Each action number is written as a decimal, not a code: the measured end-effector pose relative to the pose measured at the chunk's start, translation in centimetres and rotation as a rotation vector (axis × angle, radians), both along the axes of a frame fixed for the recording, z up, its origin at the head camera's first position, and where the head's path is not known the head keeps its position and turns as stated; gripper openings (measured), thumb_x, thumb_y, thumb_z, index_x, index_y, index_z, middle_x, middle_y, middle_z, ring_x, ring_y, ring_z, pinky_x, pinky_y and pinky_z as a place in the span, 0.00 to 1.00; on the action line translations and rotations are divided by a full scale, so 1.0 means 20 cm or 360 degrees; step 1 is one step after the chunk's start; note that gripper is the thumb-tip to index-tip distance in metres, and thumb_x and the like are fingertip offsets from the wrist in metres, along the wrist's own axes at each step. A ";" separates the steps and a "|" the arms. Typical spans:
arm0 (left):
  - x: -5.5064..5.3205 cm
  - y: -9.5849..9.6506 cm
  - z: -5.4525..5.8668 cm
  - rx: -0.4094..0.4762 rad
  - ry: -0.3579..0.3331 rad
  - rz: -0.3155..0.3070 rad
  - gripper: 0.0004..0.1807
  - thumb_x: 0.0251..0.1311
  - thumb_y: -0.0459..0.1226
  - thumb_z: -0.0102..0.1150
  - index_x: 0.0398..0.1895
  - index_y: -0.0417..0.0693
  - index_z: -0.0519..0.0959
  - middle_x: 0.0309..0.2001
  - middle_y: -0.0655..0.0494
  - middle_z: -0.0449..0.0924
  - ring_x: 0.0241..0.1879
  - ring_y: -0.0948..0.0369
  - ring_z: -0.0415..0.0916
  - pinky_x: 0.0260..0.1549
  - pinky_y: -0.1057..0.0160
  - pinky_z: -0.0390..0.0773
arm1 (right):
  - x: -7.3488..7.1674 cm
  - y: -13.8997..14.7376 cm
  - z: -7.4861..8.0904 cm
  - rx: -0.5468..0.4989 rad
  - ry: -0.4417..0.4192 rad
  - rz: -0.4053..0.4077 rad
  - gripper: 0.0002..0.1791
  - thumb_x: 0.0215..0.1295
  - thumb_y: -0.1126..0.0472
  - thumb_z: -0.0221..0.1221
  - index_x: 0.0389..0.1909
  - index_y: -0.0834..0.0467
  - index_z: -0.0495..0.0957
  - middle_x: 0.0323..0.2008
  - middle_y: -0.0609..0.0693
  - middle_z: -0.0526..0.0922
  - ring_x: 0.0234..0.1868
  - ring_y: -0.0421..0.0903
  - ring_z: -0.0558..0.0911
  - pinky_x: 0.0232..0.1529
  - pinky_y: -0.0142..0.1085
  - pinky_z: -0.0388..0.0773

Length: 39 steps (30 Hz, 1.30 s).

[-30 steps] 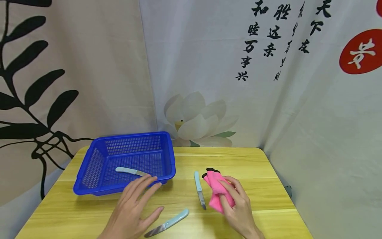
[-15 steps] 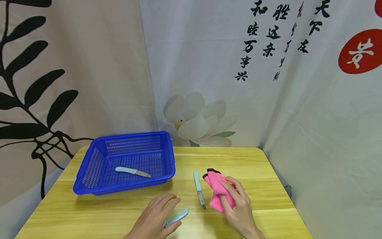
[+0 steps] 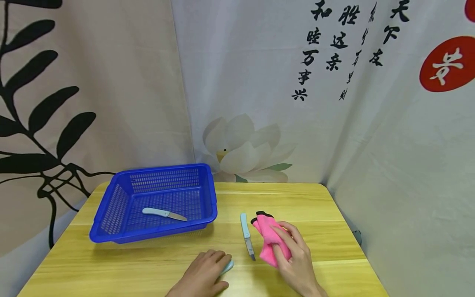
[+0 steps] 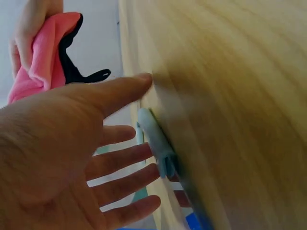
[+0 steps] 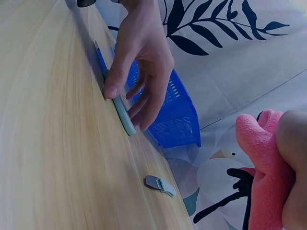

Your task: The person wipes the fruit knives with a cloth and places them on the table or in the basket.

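My left hand reaches over a light-blue-handled knife on the near part of the table; the hand hides its blade in the head view. In the left wrist view the thumb and fingers are straight and spread, with the knife handle between them. My right hand grips a crumpled pink cloth with black edging. Just left of the cloth lies a second knife, blade toward me. A third knife lies inside the blue plastic basket.
The basket stands at the back left of the yellow wooden table. A printed curtain hangs right behind the table's far edge and along its right side.
My left hand has moved from beside the basket's front to the right and nearer me, over the near knife. The right hand and the pink cloth have stayed in place.
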State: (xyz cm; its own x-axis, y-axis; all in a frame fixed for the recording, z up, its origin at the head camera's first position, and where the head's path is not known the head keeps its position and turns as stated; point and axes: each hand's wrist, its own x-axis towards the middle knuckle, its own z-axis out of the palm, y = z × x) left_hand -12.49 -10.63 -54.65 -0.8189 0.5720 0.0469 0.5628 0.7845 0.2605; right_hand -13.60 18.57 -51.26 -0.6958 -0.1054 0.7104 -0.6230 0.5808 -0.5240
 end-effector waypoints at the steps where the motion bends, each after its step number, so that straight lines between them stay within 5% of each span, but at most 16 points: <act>1: 0.00 0.00 0.00 -0.0014 0.0012 -0.0008 0.35 0.67 0.52 0.80 0.73 0.48 0.83 0.64 0.50 0.88 0.64 0.48 0.85 0.63 0.42 0.87 | 0.00 0.00 0.00 -0.0002 0.0000 0.0000 0.31 0.60 0.80 0.70 0.63 0.56 0.90 0.62 0.57 0.86 0.50 0.43 0.86 0.55 0.16 0.80; 11: 0.00 0.03 0.00 0.0020 0.0174 -0.0086 0.23 0.64 0.37 0.81 0.62 0.49 0.87 0.51 0.55 0.90 0.50 0.56 0.88 0.52 0.54 0.91 | 0.01 0.00 0.00 -0.0015 -0.0008 0.0012 0.30 0.60 0.79 0.71 0.63 0.56 0.90 0.62 0.57 0.86 0.50 0.42 0.86 0.55 0.16 0.80; 25: -0.01 0.04 0.02 0.0176 0.0051 -0.0112 0.06 0.69 0.30 0.75 0.42 0.49 0.88 0.35 0.63 0.80 0.33 0.71 0.72 0.31 0.68 0.79 | 0.01 0.00 0.00 0.0001 -0.0023 0.0011 0.30 0.60 0.79 0.70 0.63 0.56 0.90 0.63 0.57 0.86 0.51 0.43 0.86 0.56 0.16 0.79; 30: 0.00 0.01 0.09 0.0222 0.0106 -0.0090 0.13 0.58 0.27 0.77 0.44 0.49 0.87 0.35 0.63 0.78 0.32 0.72 0.67 0.29 0.71 0.74 | 0.01 0.01 0.01 0.0004 -0.0024 0.0008 0.30 0.61 0.79 0.70 0.64 0.56 0.89 0.63 0.57 0.86 0.50 0.43 0.86 0.55 0.16 0.80; 39: 0.04 -0.05 0.32 0.0444 0.0195 -0.0066 0.26 0.65 0.31 0.78 0.66 0.52 0.84 0.47 0.57 0.84 0.40 0.71 0.77 0.38 0.71 0.86 | 0.00 0.01 0.02 -0.0002 -0.0023 -0.0005 0.30 0.61 0.79 0.70 0.64 0.55 0.89 0.63 0.57 0.86 0.50 0.41 0.86 0.54 0.17 0.81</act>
